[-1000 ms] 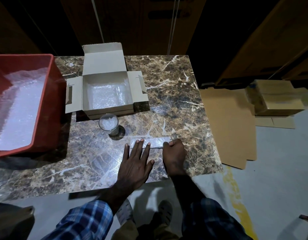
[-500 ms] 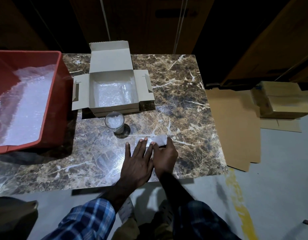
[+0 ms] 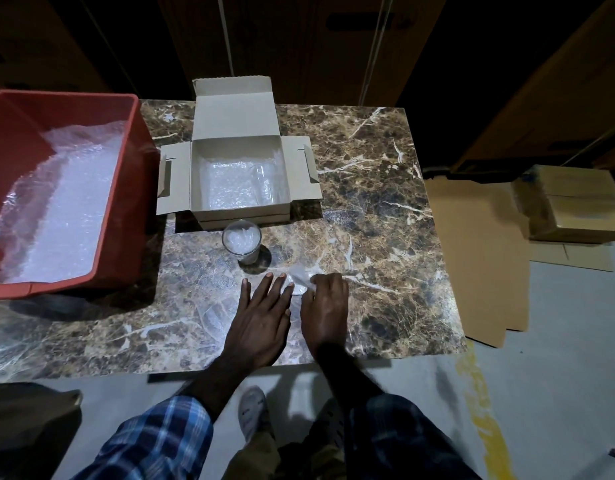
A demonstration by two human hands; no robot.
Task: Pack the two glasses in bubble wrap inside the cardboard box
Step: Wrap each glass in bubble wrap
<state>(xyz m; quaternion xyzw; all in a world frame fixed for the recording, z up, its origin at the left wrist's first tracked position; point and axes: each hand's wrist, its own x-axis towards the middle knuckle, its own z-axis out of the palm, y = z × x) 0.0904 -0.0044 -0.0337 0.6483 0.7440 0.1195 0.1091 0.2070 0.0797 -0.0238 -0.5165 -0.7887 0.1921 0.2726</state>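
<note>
An open cardboard box [image 3: 202,168] stands at the back of the marble table, with bubble wrap and what looks like a wrapped glass lying inside [image 3: 243,185]. In front of it stands a clear glass [image 3: 242,241] stuffed with bubble wrap. A clear bubble wrap sheet [image 3: 299,278] lies on the table near the front edge. My left hand [image 3: 261,317] presses flat on it with straight fingers. My right hand [image 3: 325,306] sits close beside it, fingers curled and pinching the bunched wrap.
A red plastic bin [image 3: 133,188] full of bubble wrap sits at the table's left. To the right, on the floor, lie flat cardboard sheets [image 3: 479,254] and stacked folded boxes [image 3: 576,206]. My feet show below the table's front edge [image 3: 195,370].
My right hand has slid left along the sheet until it is beside my left hand, folding or bunching the wrap. My left hand has stayed flat on the sheet.
</note>
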